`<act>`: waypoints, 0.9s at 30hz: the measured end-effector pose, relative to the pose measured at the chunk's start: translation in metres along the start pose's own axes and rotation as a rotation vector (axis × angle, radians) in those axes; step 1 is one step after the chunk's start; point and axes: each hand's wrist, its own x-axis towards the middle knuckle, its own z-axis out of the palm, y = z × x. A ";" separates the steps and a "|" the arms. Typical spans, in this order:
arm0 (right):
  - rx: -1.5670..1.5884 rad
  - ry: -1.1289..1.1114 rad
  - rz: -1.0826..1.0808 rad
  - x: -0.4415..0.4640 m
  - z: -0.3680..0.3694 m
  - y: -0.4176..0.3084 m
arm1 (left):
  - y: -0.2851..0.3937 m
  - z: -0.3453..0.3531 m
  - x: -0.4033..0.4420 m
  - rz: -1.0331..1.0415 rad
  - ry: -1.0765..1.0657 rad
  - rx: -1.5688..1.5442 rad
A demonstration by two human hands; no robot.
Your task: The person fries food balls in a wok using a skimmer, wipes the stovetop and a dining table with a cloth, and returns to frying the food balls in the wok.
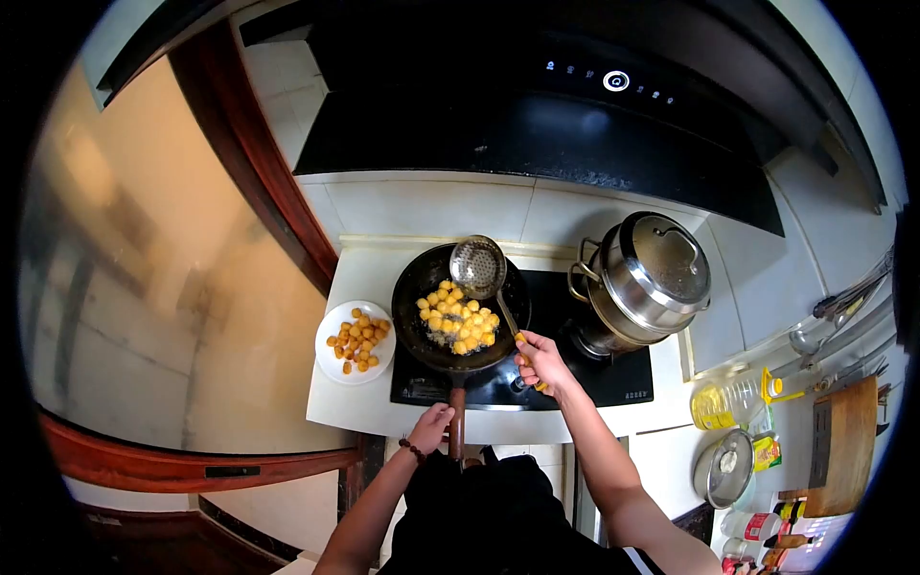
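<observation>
My right hand (542, 364) is closed around the handle of a perforated metal skimmer (477, 267), whose round head is raised over the far side of a dark wok (410, 337). In the wok, several golden-yellow balls (470, 329) lie in bubbling oil. My left hand (428, 428), with a beaded bracelet at the wrist, is closed at the left side of the wok's brown handle (457, 422); its fingers are partly hidden. Left of the wok, browner fried pieces (361, 341) lie on a white plate (331, 367).
A lidded steel steamer pot (661, 278) stands on the right of the black cooktop (613, 379). A range hood (537, 134) hangs above. On the right counter are an oil bottle (725, 404), a metal bowl (711, 474) and a wooden cutting board (848, 446).
</observation>
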 end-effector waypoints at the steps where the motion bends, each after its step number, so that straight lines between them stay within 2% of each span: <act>1: 0.000 -0.043 0.006 -0.001 0.000 -0.004 | -0.001 0.000 0.001 0.012 0.017 -0.002; 3: 0.005 -0.080 0.009 -0.003 -0.001 -0.004 | 0.001 0.003 -0.001 0.023 0.027 0.001; 7: -0.197 -0.013 -0.048 -0.001 0.002 -0.002 | 0.008 0.004 -0.003 0.015 0.034 -0.047; 9: -0.329 0.076 -0.168 -0.002 -0.003 0.002 | 0.007 0.004 -0.004 0.009 0.019 -0.035; 11: -0.381 0.120 -0.202 0.000 -0.010 0.007 | 0.009 0.005 -0.006 0.038 0.008 -0.040; 13: -0.658 0.266 -0.282 -0.001 -0.013 0.010 | 0.007 0.002 -0.004 0.033 0.003 -0.020; 15: -0.655 0.245 -0.262 0.003 -0.015 0.015 | 0.006 0.002 -0.004 0.027 -0.001 0.000; 18: -0.080 0.061 -0.024 0.009 -0.015 0.020 | 0.006 0.003 -0.004 0.036 0.014 0.015; 21: 0.032 -0.011 -0.007 0.009 -0.014 0.021 | 0.006 0.004 -0.003 0.039 0.019 0.016; 27: -0.030 -0.090 -0.026 -0.005 0.009 0.000 | 0.009 0.007 -0.007 0.062 0.032 -0.022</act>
